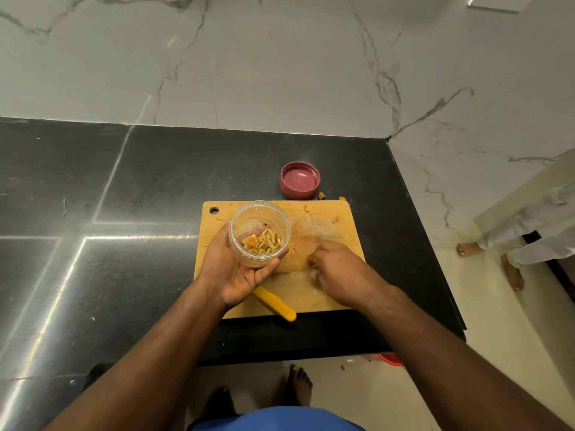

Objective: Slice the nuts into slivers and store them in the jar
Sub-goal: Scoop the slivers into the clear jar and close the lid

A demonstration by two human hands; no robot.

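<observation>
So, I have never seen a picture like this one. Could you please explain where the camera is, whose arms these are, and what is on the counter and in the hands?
There is no machine here. One camera sits on a person's head and looks down, so the two arms are that person's own. The left hand holds a clear jar, open at the top, with pale nut slivers inside. The right hand rests with curled fingers on a wooden cutting board; it is blurred, so I cannot tell whether it holds anything. A yellow knife handle lies on the board, partly under the left hand. The pink lid lies upturned on the black counter behind the board. Another person's feet show at the right.
</observation>
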